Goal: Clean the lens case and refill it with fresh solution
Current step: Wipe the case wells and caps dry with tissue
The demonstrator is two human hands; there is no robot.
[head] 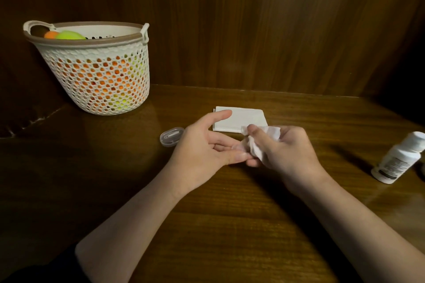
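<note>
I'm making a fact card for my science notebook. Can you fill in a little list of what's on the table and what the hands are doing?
left hand: open, palm up, fingers spread
right hand: pinching a crumpled tissue, wiping the left fingertips
clear case: on the table, left of the hands, untouched
tissue stack: folded, behind the hands
white bottle: at the right edge, cap on
basket: far left, orange and yellow-green things inside
table: dark wood

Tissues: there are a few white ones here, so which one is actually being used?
The crumpled tissue pinched in the right hand, pressed against the left hand's fingers. The others lie flat in a neat folded stack on the table behind.
</note>
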